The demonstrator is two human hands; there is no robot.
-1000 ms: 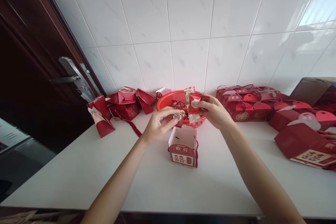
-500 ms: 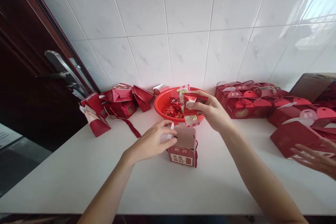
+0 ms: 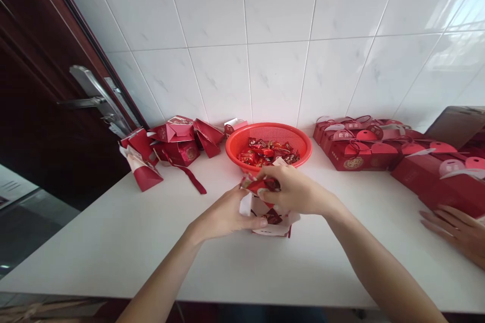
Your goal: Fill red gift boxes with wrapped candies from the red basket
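Note:
A small red gift box (image 3: 271, 231) stands with its top flaps spread in the middle of the white table, a dark red candy showing inside. My left hand (image 3: 227, 214) grips the box's left side, thumb over the front edge. Over the opening, my right hand (image 3: 290, 189) holds red wrapped candies (image 3: 261, 185) between thumb and fingers. Right behind the box sits a red plastic basket (image 3: 308, 149) with several wrapped candies (image 3: 265, 151) in it.
Folded red boxes (image 3: 180, 141) and a red ribbon (image 3: 195, 180) lie at the left by the door (image 3: 38, 111). Several closed red boxes (image 3: 352, 154) stand at the right. Another person's hand (image 3: 456, 232) rests near them at the right edge.
My right hand has moved down from the basket with the candies to the box's opening. My left hand has taken hold of the box, whose front flap now leans outward. The other person's hand has shifted slightly.

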